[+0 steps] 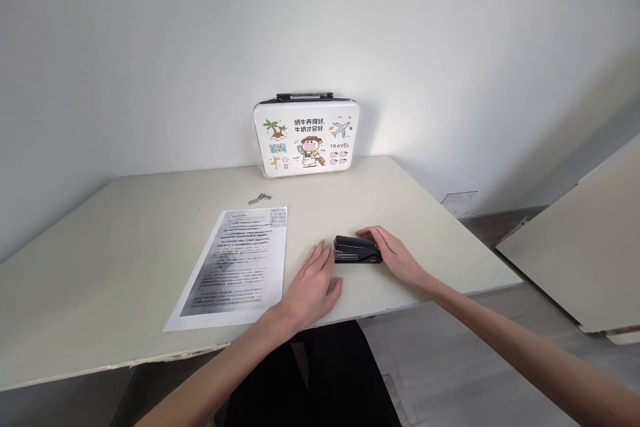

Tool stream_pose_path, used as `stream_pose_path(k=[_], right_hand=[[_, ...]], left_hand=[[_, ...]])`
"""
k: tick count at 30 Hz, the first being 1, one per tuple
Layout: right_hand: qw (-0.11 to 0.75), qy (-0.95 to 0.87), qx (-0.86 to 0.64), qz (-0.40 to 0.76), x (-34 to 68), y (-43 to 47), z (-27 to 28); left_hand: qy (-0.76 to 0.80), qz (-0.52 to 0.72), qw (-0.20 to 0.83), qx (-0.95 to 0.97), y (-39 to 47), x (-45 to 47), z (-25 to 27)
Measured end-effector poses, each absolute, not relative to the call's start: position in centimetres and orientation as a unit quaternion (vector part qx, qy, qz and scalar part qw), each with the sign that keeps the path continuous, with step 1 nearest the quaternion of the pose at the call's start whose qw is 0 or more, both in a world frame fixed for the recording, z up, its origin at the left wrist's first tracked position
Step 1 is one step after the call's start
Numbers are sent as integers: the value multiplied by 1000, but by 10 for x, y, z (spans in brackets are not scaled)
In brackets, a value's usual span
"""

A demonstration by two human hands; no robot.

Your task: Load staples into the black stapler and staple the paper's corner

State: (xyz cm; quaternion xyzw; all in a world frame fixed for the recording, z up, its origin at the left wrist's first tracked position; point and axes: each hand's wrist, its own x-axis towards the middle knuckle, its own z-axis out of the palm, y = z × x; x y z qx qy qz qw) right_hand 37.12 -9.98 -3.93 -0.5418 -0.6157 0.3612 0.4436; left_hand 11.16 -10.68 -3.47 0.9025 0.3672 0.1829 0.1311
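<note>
1. One black stapler (pixel 357 249) on the table (pixel 435 233), near its front edge, toward the front-right corner.
2. Right hand (pixel 393 255) curled around the right end; left hand (pixel 314 278) half open, thumb apart, at the other end, contact unclear.
3. Likely light, stiff, slightly slippery; best gripped along the base.

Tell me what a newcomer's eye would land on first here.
Probably the white cartoon-printed travel case, upright at the back of the table in front of the wall. Next would come the black stapler near the front edge, with the left hand at its left end and the right hand at its right. Left of them lies a printed sheet, with small gray staple strips beyond its far edge.
</note>
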Motion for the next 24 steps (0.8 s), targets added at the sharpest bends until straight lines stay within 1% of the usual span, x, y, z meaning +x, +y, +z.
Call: stream_pose_path(k=[3,5,10,12,14,17,21,24], right_hand=[[435,-619,-544,363,373,-102,-37],[419,-629,-549,357,375,-106,-35],[357,-695,-547,299,374,-111,-38],[346,-712,-546,273,368,-103,-41],[352,-716,-545,260,358,-86,-44],[384,-706,-539,253,334,-43,-48],[438,-684,-525,254,295,31,-56],[441,-694,-502,269,267,78,-61]], left_hand=[[374,179,122,901,-102,110,-32],[382,179,113,900,-95,93,-27],[434,205,65,875,-69,3,-16],[460,196,56,864,-64,-38,-15],[479,196,49,854,-63,-71,-17],[494,191,56,846,-67,-100,-23],[492,189,54,848,-74,-106,-30],[494,194,44,846,-77,-104,-33]])
